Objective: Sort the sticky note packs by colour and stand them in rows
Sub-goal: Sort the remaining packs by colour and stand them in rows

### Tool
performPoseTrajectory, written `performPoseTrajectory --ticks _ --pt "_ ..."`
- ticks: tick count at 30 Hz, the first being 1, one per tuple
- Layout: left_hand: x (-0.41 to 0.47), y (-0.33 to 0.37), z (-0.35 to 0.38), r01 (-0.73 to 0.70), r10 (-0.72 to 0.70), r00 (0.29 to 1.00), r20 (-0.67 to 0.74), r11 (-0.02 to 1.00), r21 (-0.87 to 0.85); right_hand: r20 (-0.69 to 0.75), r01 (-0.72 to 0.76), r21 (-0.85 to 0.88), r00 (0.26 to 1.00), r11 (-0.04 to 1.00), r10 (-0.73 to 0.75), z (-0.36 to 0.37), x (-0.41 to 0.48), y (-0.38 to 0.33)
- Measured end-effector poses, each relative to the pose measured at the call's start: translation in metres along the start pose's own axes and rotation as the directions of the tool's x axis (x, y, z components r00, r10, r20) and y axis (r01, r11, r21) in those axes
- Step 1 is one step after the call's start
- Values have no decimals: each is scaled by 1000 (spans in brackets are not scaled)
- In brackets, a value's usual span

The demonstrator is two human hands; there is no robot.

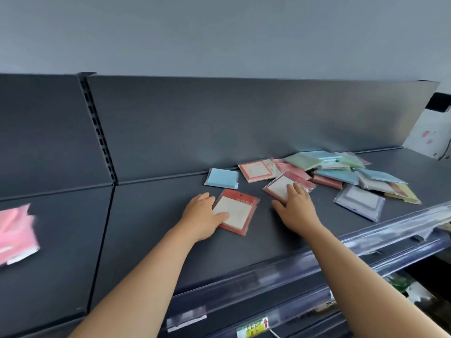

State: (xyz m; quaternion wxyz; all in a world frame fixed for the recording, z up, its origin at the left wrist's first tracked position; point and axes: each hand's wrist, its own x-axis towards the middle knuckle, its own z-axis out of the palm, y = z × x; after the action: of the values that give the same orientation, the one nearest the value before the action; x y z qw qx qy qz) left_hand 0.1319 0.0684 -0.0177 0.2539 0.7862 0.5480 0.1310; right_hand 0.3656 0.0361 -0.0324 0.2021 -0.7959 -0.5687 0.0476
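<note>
A red sticky note pack (238, 212) lies flat on the dark shelf (151, 215); my left hand (201, 215) holds its left edge, thumb laid across its face. My right hand (296, 209) rests with straight fingers on a second red pack (280, 185). A third red pack (258, 170) and a blue pack (222, 178) lie flat near the back panel. A loose heap of green, blue, pink and yellow packs (346, 170) sits at the right, with a purple pack (360, 202) in front of it.
The grey back panel (219, 123) rises behind the shelf, with a slotted upright (97, 128) at the left. Blurred pink packs (15, 232) lie on the neighbouring shelf at far left. A clear price rail (317, 259) runs along the front edge, with lower shelves beneath.
</note>
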Motion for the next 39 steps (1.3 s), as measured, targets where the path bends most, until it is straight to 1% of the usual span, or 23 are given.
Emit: performPoseTrajectory --ticks 1,3,7,9,11,12,14,15,18,22,24,27,30,33,36,39 --pt "1 -1 1 7 -7 1000 -5 1000 -15 19 -6 -50 1000 999 7 2 5 9" --pt "4 -3 4 12 -12 1000 -18 999 -30 45 27 -62 999 998 -24 6 9 16" --pt "5 -3 7 39 -44 997 -60 996 -85 -9 149 -15 989 989 -149 12 9 14" --pt "2 0 7 52 -61 995 -81 993 -109 -43 170 72 985 983 -167 14 9 13" --pt "2 2 7 77 -89 992 -94 989 -129 -67 118 184 992 976 -107 12 8 14" --pt "2 3 7 92 -106 990 -93 986 -137 -58 66 174 997 983 -56 11 8 15" --pt "2 2 6 114 -127 988 -83 984 -138 -8 -26 54 1000 998 27 10 8 16" --pt "3 1 6 122 -133 988 -76 983 -137 22 -39 3 999 999 39 11 9 16" --pt "5 1 6 137 -145 988 -58 982 -128 99 -12 -28 995 1000 15 12 10 14" --pt "4 2 5 152 -161 984 -77 981 -119 95 9 93 995 996 -18 6 11 15" --pt "4 2 5 150 -161 983 -91 981 -119 89 25 120 995 992 -36 3 11 15" --pt "2 0 7 139 -157 980 -119 979 -147 101 -11 158 995 987 -5 2 15 9" --pt "-2 -3 7 135 -172 976 -136 960 -246 79 -83 203 995 976 68 1 19 -5" --pt "-6 -6 8 113 -188 967 -173 923 -368 69 -97 255 994 962 82 7 21 -15" --pt "-9 -4 8 79 -224 931 -289 895 -438 107 -128 400 990 907 93 8 21 -19" --pt "-10 -1 8 43 -235 908 -347 875 -482 149 -141 580 987 802 66 5 16 -22"
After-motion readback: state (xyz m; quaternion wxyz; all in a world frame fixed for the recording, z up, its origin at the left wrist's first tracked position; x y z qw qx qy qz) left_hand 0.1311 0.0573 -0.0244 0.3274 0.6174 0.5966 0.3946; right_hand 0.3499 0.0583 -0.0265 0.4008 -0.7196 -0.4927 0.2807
